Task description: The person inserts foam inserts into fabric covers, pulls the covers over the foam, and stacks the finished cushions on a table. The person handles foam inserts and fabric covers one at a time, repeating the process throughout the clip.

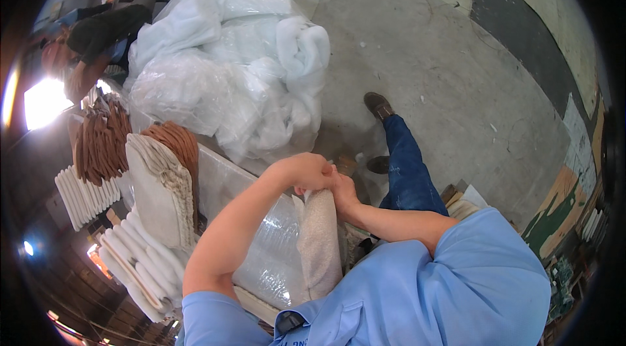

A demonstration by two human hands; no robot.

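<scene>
A long beige piece of textured fabric (319,241), like a narrow cushion cover, lies on a surface covered in clear plastic film (264,258) in front of my body. Both hands meet at its far end. My left hand (306,171) is closed there, its fingers bent inward against the right hand. Gripping the corner of the same fabric, my right hand (344,191) is partly hidden behind the left. A small pale edge of the piece shows just below my fingers. What lies between the fingertips is hidden.
Big plastic bags of white stuffing (228,59) stand beyond the work surface. Folded beige covers (160,183), brown covers (101,140) and white padded pieces (140,258) are stacked at left. Another person (107,36) bends over at far left. Grey concrete floor (424,65) stretches ahead and right.
</scene>
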